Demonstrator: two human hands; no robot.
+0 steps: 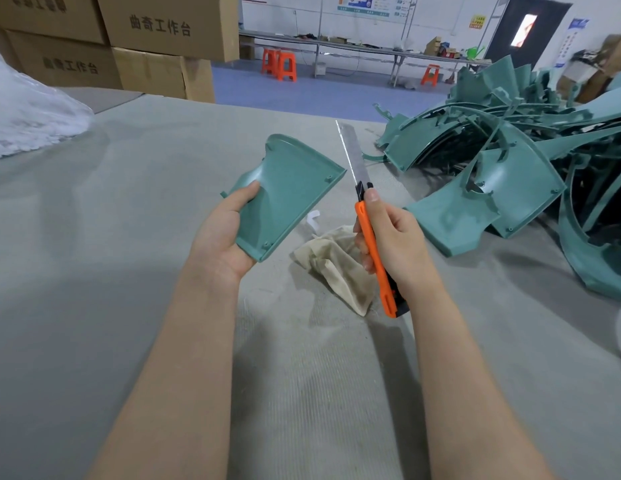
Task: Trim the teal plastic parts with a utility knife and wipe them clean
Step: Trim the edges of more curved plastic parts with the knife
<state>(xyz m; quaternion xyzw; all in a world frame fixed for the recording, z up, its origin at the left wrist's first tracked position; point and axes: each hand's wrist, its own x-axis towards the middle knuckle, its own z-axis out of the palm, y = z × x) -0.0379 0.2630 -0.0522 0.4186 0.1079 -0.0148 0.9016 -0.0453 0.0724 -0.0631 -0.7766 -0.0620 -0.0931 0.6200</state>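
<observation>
Left hand around curved teal part, rim seemingly smooth

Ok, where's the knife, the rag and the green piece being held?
utility knife (364,220): head view, on the orange handle.
cloth (337,271): head view, on its crumpled middle.
teal part (288,192): head view, on its curved inner face.

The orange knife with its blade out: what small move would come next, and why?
Probably bring the blade to the nearest edge of the teal part. The right hand grips the utility knife with the blade extended and clear of the part that the left hand holds up. The cloth lies on the table, so trimming likely precedes wiping.
</observation>
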